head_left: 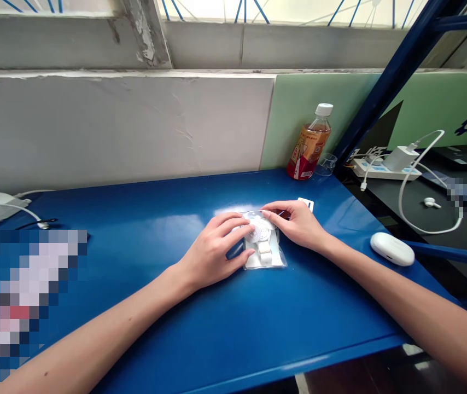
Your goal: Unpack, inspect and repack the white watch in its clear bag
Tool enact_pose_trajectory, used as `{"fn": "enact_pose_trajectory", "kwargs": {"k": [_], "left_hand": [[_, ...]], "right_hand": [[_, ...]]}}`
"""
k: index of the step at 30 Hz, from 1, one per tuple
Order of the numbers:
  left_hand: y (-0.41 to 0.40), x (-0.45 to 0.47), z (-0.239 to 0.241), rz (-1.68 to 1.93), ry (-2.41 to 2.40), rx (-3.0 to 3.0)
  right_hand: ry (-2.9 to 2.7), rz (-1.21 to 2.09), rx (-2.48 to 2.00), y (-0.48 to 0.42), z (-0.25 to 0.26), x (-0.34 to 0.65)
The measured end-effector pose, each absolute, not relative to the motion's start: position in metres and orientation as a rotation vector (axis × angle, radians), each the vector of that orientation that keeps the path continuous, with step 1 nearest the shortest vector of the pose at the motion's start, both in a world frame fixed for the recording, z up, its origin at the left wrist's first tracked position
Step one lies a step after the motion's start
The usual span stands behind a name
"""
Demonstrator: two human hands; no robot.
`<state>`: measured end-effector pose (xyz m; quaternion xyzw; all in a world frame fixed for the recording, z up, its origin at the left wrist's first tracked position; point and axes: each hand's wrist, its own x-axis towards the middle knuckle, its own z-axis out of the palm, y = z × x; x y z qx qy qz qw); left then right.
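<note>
So I've got both hands mid-frame on the blue table (143,328): left hand (212,249) and right hand (297,221) lie flat, fingers pressing a clear pouch (264,257) holding a white watch (263,234).

packet (264,247) on table (143,219), bottle (309,143) behind
</note>
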<state>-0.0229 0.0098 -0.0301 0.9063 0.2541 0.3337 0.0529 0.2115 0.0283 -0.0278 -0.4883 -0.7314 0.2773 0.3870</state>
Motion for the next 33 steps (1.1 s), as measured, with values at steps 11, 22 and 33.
{"fn": "enact_pose_trajectory", "kwargs": {"k": [11, 22, 33], "left_hand": [[0.012, -0.024, -0.035, 1.120, 0.686, 2.789], [0.011, -0.024, -0.037, 1.192, 0.923, 2.770], [0.009, -0.022, -0.035, 1.189, 1.045, 2.857]], "right_hand": [[-2.018, 0.522, -1.237, 0.024, -0.030, 0.212], [-2.081, 0.371, -1.321, 0.029, -0.031, 0.218], [-2.083, 0.336, -1.339, 0.032, -0.031, 0.222]]}}
